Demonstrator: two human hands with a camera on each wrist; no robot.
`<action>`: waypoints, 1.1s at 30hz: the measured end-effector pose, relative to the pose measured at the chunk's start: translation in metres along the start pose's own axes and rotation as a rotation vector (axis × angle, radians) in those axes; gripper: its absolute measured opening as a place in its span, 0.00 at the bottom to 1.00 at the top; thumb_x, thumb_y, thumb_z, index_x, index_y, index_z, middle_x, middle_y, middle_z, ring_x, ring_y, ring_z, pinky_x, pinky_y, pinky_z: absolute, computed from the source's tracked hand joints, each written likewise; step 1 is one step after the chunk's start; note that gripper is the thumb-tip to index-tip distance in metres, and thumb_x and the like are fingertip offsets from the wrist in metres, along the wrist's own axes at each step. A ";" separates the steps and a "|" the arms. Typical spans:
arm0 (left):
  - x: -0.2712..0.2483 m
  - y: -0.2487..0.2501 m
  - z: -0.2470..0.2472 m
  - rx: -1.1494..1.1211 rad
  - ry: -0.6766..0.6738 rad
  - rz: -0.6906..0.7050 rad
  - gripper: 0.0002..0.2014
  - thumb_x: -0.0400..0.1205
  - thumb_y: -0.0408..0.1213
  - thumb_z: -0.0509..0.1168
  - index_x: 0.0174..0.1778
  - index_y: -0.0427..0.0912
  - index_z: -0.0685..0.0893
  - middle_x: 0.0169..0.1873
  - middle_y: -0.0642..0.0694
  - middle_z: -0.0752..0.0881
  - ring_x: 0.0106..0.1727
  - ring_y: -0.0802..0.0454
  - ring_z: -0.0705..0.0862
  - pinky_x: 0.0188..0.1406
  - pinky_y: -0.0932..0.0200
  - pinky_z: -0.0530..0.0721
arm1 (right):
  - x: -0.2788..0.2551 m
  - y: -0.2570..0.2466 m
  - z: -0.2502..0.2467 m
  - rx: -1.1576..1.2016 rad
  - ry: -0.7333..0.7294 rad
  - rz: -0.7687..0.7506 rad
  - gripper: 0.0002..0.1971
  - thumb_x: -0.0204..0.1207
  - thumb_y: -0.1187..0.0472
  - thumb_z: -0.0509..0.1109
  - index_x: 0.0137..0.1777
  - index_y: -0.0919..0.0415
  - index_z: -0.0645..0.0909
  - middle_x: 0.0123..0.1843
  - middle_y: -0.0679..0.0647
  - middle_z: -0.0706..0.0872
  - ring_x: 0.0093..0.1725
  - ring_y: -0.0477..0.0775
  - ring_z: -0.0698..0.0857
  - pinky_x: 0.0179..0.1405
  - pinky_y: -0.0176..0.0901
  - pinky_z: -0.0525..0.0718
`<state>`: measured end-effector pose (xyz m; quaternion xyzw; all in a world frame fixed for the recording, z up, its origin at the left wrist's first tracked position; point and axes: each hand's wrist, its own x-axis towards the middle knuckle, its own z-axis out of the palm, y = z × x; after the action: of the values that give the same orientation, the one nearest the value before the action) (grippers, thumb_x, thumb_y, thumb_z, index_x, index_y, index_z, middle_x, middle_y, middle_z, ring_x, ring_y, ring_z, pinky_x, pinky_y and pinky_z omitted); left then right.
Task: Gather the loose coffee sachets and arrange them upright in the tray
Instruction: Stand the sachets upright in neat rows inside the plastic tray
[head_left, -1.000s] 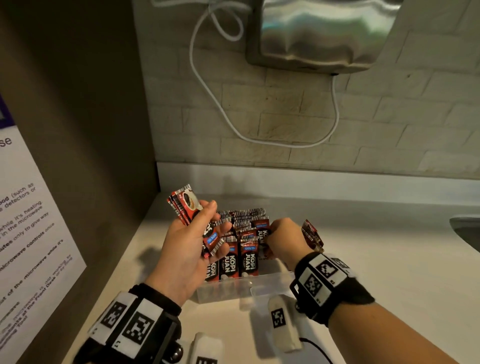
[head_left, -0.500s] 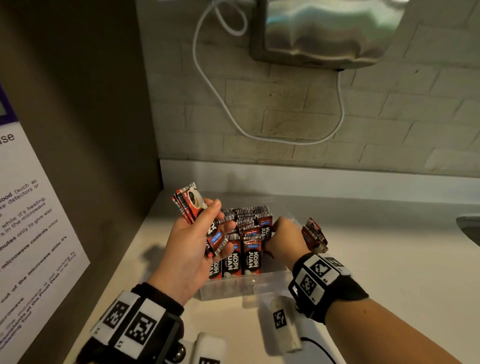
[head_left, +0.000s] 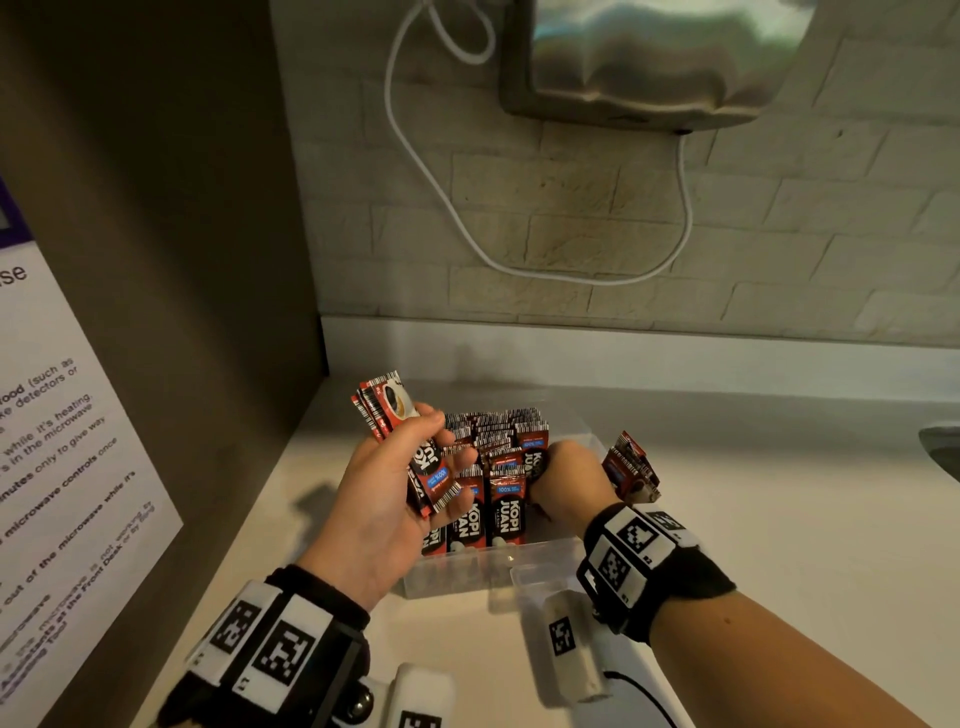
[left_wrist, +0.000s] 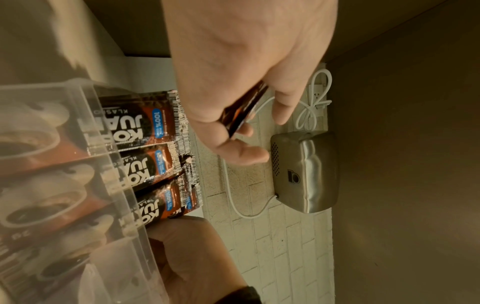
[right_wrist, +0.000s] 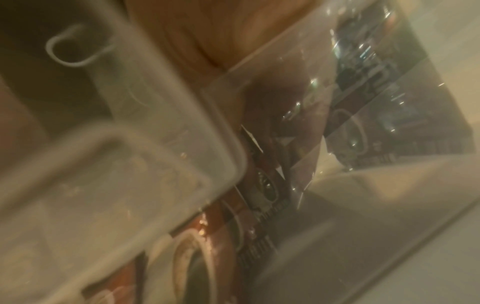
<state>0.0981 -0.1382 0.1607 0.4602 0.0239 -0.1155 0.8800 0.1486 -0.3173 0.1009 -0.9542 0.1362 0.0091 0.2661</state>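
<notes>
The left hand (head_left: 384, 499) grips a bundle of sachets (head_left: 387, 402), its fingers (head_left: 457, 462) curled round them; their long axis tilts up and away to the left, so they must turn upright and travel right into the tray (head_left: 540, 566). Several are in the bundle, the exact count hidden. Just right of those fingers, rows of sachets (head_left: 506, 512) stand upright in one clear tray, too packed to count. The right hand (head_left: 563, 480) is nearer, its fingers curled down among them, apparently pinching one. Further right, a loose stack (head_left: 631, 467) lies on the table (head_left: 779, 519).
</notes>
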 end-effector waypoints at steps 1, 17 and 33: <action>0.000 -0.001 -0.001 -0.010 -0.006 -0.019 0.03 0.83 0.35 0.63 0.48 0.48 0.80 0.34 0.49 0.84 0.39 0.50 0.87 0.25 0.58 0.83 | -0.001 0.000 0.000 -0.004 0.002 -0.001 0.03 0.78 0.67 0.66 0.46 0.63 0.82 0.50 0.59 0.88 0.46 0.56 0.84 0.42 0.41 0.78; -0.005 -0.006 0.005 0.097 -0.083 -0.030 0.07 0.84 0.29 0.62 0.54 0.39 0.83 0.43 0.37 0.91 0.38 0.46 0.92 0.21 0.54 0.87 | -0.038 -0.027 -0.057 0.480 0.277 -0.142 0.17 0.73 0.63 0.74 0.62 0.60 0.81 0.50 0.56 0.88 0.41 0.55 0.87 0.40 0.47 0.84; -0.003 -0.017 0.010 0.119 -0.013 0.069 0.11 0.74 0.22 0.70 0.44 0.43 0.80 0.34 0.44 0.89 0.32 0.54 0.89 0.15 0.66 0.74 | -0.080 -0.016 -0.096 0.971 0.045 -0.178 0.09 0.74 0.76 0.69 0.36 0.64 0.79 0.25 0.54 0.79 0.16 0.42 0.64 0.14 0.31 0.60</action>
<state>0.0907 -0.1552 0.1538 0.5117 -0.0048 -0.0892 0.8545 0.0701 -0.3327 0.1980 -0.7278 0.0483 -0.0990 0.6769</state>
